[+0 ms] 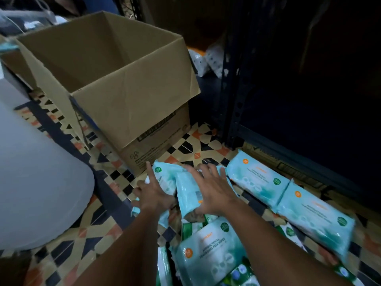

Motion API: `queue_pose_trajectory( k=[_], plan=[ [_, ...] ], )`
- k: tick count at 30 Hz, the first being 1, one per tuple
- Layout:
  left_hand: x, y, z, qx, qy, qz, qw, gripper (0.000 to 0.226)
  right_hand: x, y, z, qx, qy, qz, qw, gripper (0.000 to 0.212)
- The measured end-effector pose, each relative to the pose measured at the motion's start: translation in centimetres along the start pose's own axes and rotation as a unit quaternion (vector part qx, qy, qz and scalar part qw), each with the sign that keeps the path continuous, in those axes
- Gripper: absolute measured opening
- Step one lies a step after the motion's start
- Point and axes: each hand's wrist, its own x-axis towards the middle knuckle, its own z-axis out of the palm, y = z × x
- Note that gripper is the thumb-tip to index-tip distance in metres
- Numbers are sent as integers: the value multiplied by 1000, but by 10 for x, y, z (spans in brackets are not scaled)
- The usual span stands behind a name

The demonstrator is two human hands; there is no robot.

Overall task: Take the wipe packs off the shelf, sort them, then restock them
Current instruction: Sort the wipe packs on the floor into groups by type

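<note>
A person kneeling on a patterned tile floor (68,240) gathers pale blue wipe packs (186,186) from a loose heap in front of an open cardboard box (115,83). The left hand (153,194) lies with fingers spread on the left side of the far cluster; the right hand (214,190) presses flat, fingers straight, across the top of the same packs, so neither grip is closed around anything. Two more blue packs (288,195) lie side by side to the right, just in front of the dark metal shelf (233,104), whose lower bay looks bare in the gloom. Nearer the camera, a blue pack sits on top of green-wrapped packs (192,226), the two kinds mixed together. The sorting appears only partly done. The risk from here is plain: squeezed between two flat palms and not clasped, the slick packs could slide apart and spill when lifted, and in this dim light a green pack could slip in among the blue.
</note>
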Motion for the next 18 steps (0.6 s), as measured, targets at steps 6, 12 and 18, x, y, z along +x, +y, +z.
queue_pose_trajectory(
  k=[6, 12, 18],
  plan=[
    [-16, 15, -10, -66, 68, 102, 990, 148, -42, 16, -40, 156, 79, -6, 985, 134],
    [-41, 66, -12, -2, 56, 207, 977, 142, -106, 62, -55, 302, 183, 47, 934, 100],
    [-60, 116, 16, 94, 40, 318, 942, 133, -184, 125, -49, 355, 276, 149, 881, 89]
  ],
)
